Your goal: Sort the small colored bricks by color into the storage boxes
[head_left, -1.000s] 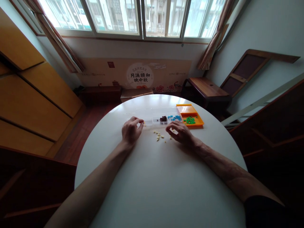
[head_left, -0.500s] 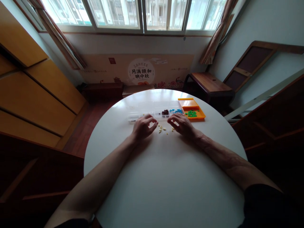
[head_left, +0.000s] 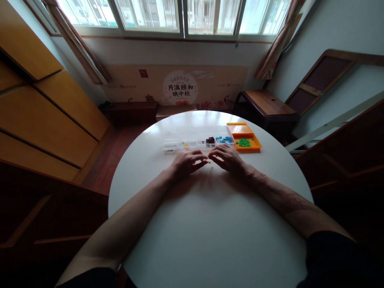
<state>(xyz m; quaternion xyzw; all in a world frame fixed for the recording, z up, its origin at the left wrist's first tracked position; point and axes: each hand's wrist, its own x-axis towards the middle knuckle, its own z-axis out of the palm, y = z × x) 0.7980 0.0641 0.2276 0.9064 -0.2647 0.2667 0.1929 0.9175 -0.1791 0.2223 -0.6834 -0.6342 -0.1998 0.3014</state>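
Note:
My left hand (head_left: 186,162) rests on the white round table (head_left: 210,224), its fingers drawn together and reaching right onto a few small yellow pieces (head_left: 209,161). My right hand (head_left: 228,158) lies just right of them, fingers curled down with the tips at the same pieces. What either hand pinches is too small to see. Behind the hands stands a clear compartment box (head_left: 186,137) holding dark brown pieces (head_left: 210,140) and blue pieces (head_left: 225,139). An orange tray (head_left: 252,146) with green pieces (head_left: 244,142) adjoins it on the right.
A low wooden bench (head_left: 267,107) and a leaning wooden frame (head_left: 318,80) stand at the back right beyond the table. Yellow-brown cabinet panels (head_left: 45,116) fill the left side. Windows and a printed board (head_left: 180,89) run along the far wall.
My left hand has moved right, from the clear box to the yellow pieces. My right hand has stayed by them. The view has shifted a little.

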